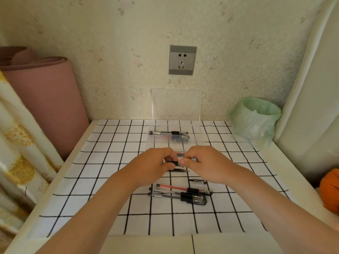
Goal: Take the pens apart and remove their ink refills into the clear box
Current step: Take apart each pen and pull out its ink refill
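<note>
The counter [102, 180] is carrying an open clear box [199, 136] by the wall. Just before the box, the left grip [156, 162] and right grip [205, 162] are each pinching one end of a pen [175, 163]. Loose pens [180, 194] are lying nearer.

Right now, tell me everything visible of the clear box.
The clear box is see-through plastic, shallow and rectangular. Its lid stands open, upright against the wall. The base lies flat at the far middle of the checked cloth, holding a few pen parts with black grips.
</note>
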Demonstrator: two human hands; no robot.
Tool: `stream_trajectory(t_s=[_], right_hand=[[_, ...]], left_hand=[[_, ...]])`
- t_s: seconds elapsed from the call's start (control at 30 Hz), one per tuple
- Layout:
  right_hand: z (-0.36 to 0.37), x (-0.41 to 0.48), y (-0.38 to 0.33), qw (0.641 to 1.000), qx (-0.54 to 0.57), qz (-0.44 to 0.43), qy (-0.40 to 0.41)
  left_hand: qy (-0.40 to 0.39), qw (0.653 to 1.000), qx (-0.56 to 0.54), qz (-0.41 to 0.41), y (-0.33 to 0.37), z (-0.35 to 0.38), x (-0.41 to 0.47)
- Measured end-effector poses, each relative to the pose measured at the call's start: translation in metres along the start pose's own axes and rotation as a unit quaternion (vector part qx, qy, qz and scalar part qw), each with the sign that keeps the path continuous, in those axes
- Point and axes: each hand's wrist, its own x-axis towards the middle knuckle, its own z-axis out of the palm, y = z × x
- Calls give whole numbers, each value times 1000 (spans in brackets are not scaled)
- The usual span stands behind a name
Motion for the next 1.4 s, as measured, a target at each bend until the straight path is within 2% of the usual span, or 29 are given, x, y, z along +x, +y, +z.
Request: stream_trajectory(t_s=[0.23,0.4,0.57,0.73,0.97,1.4], right_hand=[[0,0,2,1000,-18,-18,7],[1,0,1,999,-27,-9,-19],[0,0,0,999,-39,-19,10],[1,0,-1,999,-48,-10,-13],[1,1,0,999,-47,-19,13],[1,1,-3,999,-51,-13,-5]], left_hand=[[3,1000,11,-3,1,1,0],[-2,1000,18,3,0,-1,0],[2,1000,20,1,1,1,1],[1,1000,28,7,0,1,1],[4,999,33,9,0,1,1],[16,1000,20,4,2,2,2]])
